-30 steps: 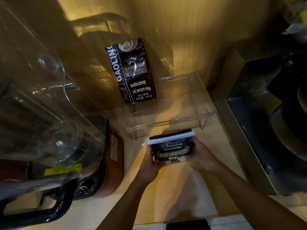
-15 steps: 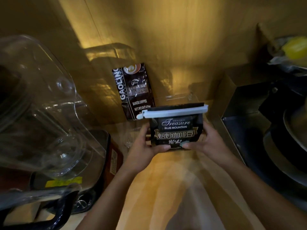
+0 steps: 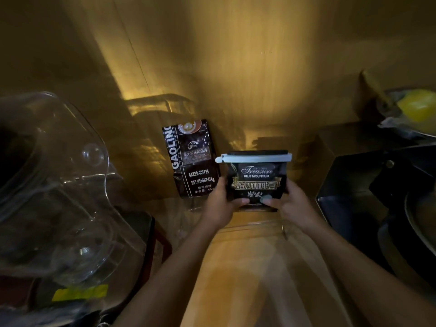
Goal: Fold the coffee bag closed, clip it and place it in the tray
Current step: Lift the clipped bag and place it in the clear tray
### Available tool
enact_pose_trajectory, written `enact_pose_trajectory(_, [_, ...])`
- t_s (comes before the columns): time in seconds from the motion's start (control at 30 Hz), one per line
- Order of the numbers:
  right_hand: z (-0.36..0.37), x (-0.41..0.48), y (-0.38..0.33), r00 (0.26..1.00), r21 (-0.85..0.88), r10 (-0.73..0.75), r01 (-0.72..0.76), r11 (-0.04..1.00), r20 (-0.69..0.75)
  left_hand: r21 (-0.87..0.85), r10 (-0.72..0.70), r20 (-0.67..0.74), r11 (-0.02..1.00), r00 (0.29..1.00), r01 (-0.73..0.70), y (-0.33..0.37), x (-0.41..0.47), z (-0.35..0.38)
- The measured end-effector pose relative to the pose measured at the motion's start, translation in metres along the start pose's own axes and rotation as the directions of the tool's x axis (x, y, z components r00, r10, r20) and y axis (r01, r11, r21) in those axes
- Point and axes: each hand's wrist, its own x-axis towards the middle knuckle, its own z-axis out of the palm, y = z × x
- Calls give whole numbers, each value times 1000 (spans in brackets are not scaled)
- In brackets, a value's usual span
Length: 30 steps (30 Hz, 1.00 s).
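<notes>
I hold a black "Treasure Blue Mountain" coffee bag (image 3: 256, 179) upright between both hands. Its top is folded over and a pale blue clip (image 3: 254, 158) runs across the fold. My left hand (image 3: 220, 201) grips the bag's lower left side, my right hand (image 3: 289, 201) the lower right, thumbs on the front. The bag stands over the clear plastic tray (image 3: 259, 224), whose front rim shows just below my hands; whether the bag's bottom touches the tray floor is hidden.
A second dark "Gaoling" coffee bag (image 3: 191, 159) leans on the wooden wall behind the tray's left part. A clear blender jar (image 3: 59, 185) fills the left. A dark metal appliance (image 3: 377, 185) stands at the right, with a yellow object (image 3: 417, 105) above it.
The bag has moved away from me and to the right, past the tray's front rim, with both hands still on it. The view has tilted upward.
</notes>
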Motion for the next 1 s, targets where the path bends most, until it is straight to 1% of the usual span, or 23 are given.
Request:
enact_pose_trajectory(0.1, [7,3,5,999,-125,-18,14,992,-34,106,-21,-79,994,997,29,-7,1,4])
enact_pose_trajectory(0.17, [13,1,9,995,-234,-79,64,970,-55,126,5,-88,992,996,6,-11,-1,8])
enact_pose_trajectory(0.23, [16,-2,15,990,-302,-117,87,949,-83,150,37,-93,988,995,-23,-13,-3,12])
enact_pose_trajectory(0.37, [18,4,17,984,-284,-127,87,955,-124,187,95,-117,980,989,-72,-11,2,16])
enact_pose_trajectory(0.43, [17,11,15,974,-321,-157,99,942,-161,207,120,-129,974,984,-92,-8,7,20])
enact_pose_trajectory(0.5, [15,19,15,969,-362,-184,113,925,-167,235,122,-152,968,981,-84,-6,15,24])
enact_pose_trajectory(0.67, [14,47,10,967,-433,-181,87,897,-181,275,79,-169,961,983,-30,-2,37,27])
enact_pose_trajectory(0.73, [14,56,6,970,-456,-184,93,885,-159,289,71,-183,957,981,-16,-1,45,27])
enact_pose_trajectory(0.83, [11,67,2,976,-427,-182,115,897,-119,279,54,-215,960,975,9,1,50,32])
enact_pose_trajectory(0.93, [9,75,-1,987,-412,-144,104,905,-67,234,9,-263,971,965,54,3,53,39])
enact_pose_trajectory(1.0, [8,79,-2,992,-405,-106,71,911,-64,210,-14,-281,975,959,76,4,54,42])
